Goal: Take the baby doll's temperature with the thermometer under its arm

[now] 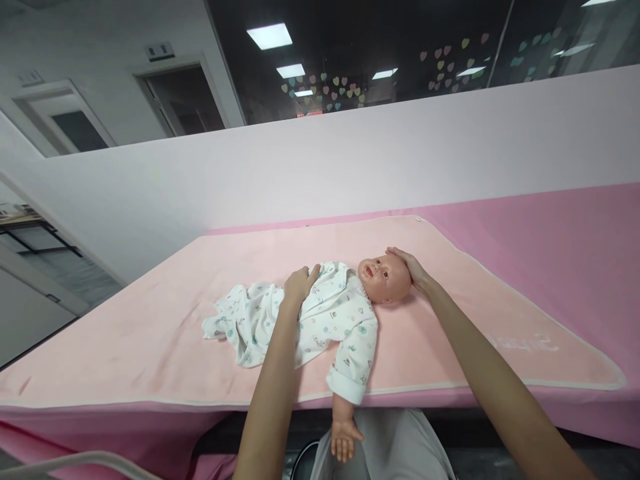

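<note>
A: Where is the doll (pixel 345 310)?

B: Lying across the peach mat (pixel 150 300), its head (pixel 397 280) to the right and the legs of its outfit to the left. One arm reaches past the near edge of the mat, small fingers spread, above a person's grey trousers (pixel 395 443).

A: And the hands?

B: The right hand (pixel 413 268) is wide, cupped round the crown of the head. The left hand (pixel 299 285) rests on the middle of the outfit (pixel 333 313), fingers bent; I cannot tell whether it pinches the cloth.

A: What is it all made of?

B: The head is round, smooth and slightly shiny, like plastic. The outfit is soft white cloth with little coloured prints, rumpled at the legs, with a thick turned-back cuff.

A: The surface?

B: The mat is faintly creased, with a pale edging and faint white lettering at the right. Pink cloth (pixel 565 247) lies under it.

A: Beyond that?

B: A plain white partition (pixel 400 153), then dark glass (pixel 350 40) with pastel heart stickers (pixel 336 87) and bright light panels (pixel 270 37). A framed doorway (pixel 185 100) stands at the left.
</note>
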`<move>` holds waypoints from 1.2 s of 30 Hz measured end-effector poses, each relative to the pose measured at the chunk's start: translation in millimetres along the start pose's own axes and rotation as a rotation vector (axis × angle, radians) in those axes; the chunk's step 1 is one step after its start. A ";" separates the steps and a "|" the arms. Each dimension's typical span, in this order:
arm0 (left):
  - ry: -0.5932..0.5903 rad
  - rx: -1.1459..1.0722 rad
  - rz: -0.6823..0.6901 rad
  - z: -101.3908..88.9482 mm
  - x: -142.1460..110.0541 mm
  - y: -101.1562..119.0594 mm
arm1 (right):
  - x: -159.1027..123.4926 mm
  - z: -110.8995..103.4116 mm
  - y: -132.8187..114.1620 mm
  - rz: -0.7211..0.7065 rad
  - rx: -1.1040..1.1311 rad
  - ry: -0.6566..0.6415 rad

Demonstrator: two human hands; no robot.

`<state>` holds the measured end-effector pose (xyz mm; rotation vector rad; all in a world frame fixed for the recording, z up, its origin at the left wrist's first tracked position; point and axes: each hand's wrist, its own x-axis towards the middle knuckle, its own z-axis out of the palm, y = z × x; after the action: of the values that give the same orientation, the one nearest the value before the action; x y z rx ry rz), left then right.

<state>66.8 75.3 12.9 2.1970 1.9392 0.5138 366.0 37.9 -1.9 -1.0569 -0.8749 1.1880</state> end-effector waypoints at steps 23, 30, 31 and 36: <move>0.011 -0.006 0.017 -0.2 -1.2 -1.1 | -16.0 10.2 -12.1 -0.049 0.048 -0.024; 0.012 -0.026 0.032 0.3 -2.1 0.0 | -12.8 3.3 -17.5 -0.367 -0.070 -0.039; 0.015 -0.032 0.024 0.5 -1.7 -0.3 | -14.0 5.5 -16.6 -0.355 -0.148 -0.071; -0.029 -0.155 -0.165 2.9 5.0 -6.6 | -20.5 12.6 -9.7 -0.086 -0.194 -0.109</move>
<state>62.2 81.4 8.6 1.9218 1.9723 0.5814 353.3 19.5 11.1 -1.1059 -1.1279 1.1125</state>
